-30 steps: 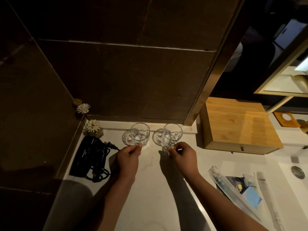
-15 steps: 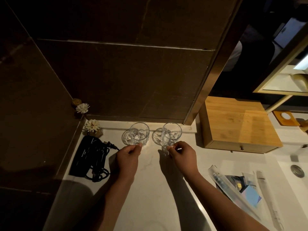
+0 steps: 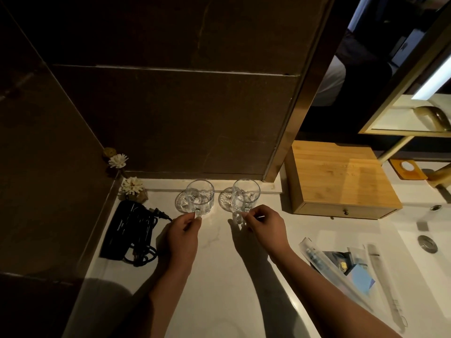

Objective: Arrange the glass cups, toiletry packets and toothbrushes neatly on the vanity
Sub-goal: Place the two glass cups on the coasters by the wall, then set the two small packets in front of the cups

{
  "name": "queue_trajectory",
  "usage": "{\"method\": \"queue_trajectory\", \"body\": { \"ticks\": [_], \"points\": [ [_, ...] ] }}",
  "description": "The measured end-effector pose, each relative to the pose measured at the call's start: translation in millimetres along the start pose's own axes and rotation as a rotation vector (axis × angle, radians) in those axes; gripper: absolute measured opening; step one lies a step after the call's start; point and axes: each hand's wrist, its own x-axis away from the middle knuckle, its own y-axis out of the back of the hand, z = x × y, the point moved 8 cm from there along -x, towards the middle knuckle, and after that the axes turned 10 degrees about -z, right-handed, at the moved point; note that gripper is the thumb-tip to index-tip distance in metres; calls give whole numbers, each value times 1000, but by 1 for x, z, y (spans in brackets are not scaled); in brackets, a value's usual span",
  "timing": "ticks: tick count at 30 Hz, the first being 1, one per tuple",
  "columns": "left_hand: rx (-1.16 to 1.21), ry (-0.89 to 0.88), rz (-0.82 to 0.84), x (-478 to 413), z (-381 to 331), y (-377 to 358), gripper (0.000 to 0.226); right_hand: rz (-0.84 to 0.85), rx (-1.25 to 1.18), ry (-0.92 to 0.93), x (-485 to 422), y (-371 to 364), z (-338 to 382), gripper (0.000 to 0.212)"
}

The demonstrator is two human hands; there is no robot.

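**Glass cups being squared up at the back of the vanity**

Glass is what you are handling with both hands at once: you are pinching the handle of the left glass cup (image 3: 200, 196) with your left hand (image 3: 183, 234), thumb and forefinger closed on it, and you are doing the same to the handle of the right glass cup (image 3: 245, 196) with your right hand (image 3: 264, 226). Both cups are standing upright, mouths up, each on its own clear coaster, side by side but apart, close to the dark back wall of the white vanity (image 3: 219, 276). Gripping by the handles looks deliberate: it is giving you leverage to twist each cup without smudging the glass, so that the two handles are pointing the same way, straight toward you.

You are leaving the rest for later, it seems. The toiletry packets (image 3: 351, 269) are lying in a loose overlapping heap to your right, between the cups and the sink. Two wrapped toothbrushes are lying flat there: the left toothbrush (image 3: 324, 264) is running diagonally from the far left toward the near right, while the right toothbrush (image 3: 385, 284) is lying almost straight toward you, so their long axes are not parallel yet. A wooden box (image 3: 339, 176) is sitting behind them, and a black hair dryer (image 3: 127, 230) is resting far left.
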Motion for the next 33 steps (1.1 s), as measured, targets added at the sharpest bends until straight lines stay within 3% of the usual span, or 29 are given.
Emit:
{"method": "queue_trajectory", "body": {
  "ticks": [5, 8, 15, 20, 24, 30, 33],
  "points": [
    [-10, -46, -34, 19, 0, 11, 25, -8, -19, -18, 13, 22, -3, 11],
    [-186, -139, 37, 42, 9, 6, 17, -20, 25, -19, 31, 53, -17, 9],
    [-552, -248, 559, 129, 35, -80, 14, -213, 335, 19, 83, 168, -75, 13],
    [-636, -234, 804, 198, 43, -145, 42, -258, 535, -54, 105, 232, -118, 34],
    [-677, -276, 814, 227, 44, -176, 35, -141, 580, -103, 111, 237, -138, 42],
    [-528, -72, 763, 238, 59, -191, 29, -121, 507, -66, 107, 241, -144, 17],
    [-433, 4, 718, 236, 61, -191, 16, -2, 431, -11, 106, 232, -144, 14]
  ]
}}
